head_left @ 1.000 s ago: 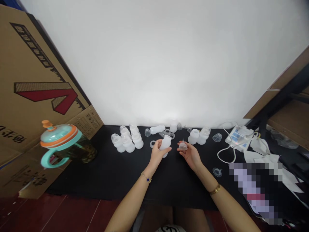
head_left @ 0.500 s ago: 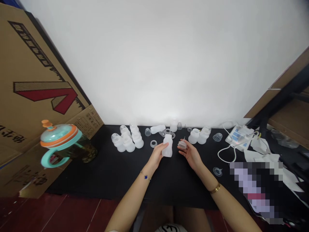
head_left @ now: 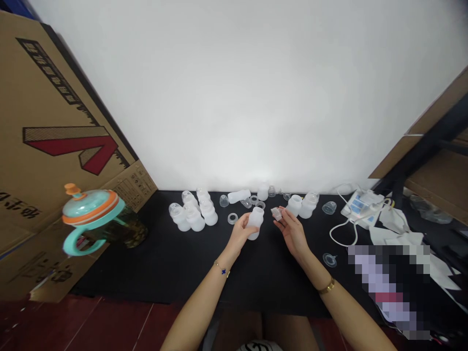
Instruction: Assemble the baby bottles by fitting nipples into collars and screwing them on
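Observation:
My left hand point(head_left: 240, 235) is wrapped round a white bottle point(head_left: 255, 224), which is tilted a little with its open neck up. To its right, my right hand point(head_left: 292, 231) pinches a small translucent ring piece point(head_left: 277, 213) at its fingertips, apart from the bottle. Several white bottles with clear caps point(head_left: 193, 218) stand in a group at the left. Behind my hands lie a white bottle on its side point(head_left: 239, 196) and loose rings and caps. A single ring point(head_left: 232, 218) lies left of my left hand.
A large teal and orange jug point(head_left: 91, 214) stands at the left by a cardboard box point(head_left: 66, 161). On the right are two more bottles, a clear cap point(head_left: 329, 207), a clear disc point(head_left: 329, 260), a power strip with white cable point(head_left: 361, 207) and papers.
The bottle in my left hand has tilted, its neck now leaning right. My right hand has turned the ring piece, which now sits tilted between the fingers.

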Demonstrator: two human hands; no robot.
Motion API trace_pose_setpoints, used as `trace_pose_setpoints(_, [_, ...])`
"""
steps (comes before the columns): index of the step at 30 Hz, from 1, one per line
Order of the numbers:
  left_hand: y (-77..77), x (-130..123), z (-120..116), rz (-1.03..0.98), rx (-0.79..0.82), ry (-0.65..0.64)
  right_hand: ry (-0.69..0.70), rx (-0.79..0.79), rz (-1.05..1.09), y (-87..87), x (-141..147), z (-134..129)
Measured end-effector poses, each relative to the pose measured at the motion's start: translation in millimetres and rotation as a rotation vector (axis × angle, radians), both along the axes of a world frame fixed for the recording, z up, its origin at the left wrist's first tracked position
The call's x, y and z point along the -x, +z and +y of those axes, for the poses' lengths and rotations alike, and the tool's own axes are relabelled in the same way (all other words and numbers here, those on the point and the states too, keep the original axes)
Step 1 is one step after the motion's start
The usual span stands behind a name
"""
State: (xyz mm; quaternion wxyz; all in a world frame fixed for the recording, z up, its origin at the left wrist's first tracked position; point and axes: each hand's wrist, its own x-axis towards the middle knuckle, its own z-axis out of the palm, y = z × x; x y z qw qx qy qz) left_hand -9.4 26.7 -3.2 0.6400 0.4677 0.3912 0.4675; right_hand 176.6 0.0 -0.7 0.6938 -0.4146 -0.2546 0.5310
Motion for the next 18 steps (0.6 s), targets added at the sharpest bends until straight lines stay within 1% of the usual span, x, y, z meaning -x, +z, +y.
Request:
trace_pose_setpoints(3, [0.8,-0.4,-0.8,0.092,-0.062,-0.01,-0.012,-0.037,-0.014,0.5,1.1,-0.6])
trace_pose_setpoints(7, [5.6,-0.5,-6.2,0.294,-0.263,0.022,-0.015,-0.064,-0.06,-0.9,2.9,-1.0])
trace_pose_setpoints(9, [8.0,-0.6,-9.4,0.355,-0.325,0.034,-0.013,-0.086,-0.092,-1.2,3.9,-1.2])
trace_pose_setpoints(15, [8.1,0.3,-12.5,0.436,-0.384,0.027,0.006,-0.119,-0.193,-0.9,6.5,-2.7])
trace_pose_setpoints(18, [6.7,0.6,-12.2,0.425,-0.394,0.026,0.006,-0.119,-0.236,-1.8,6.8,-3.1])
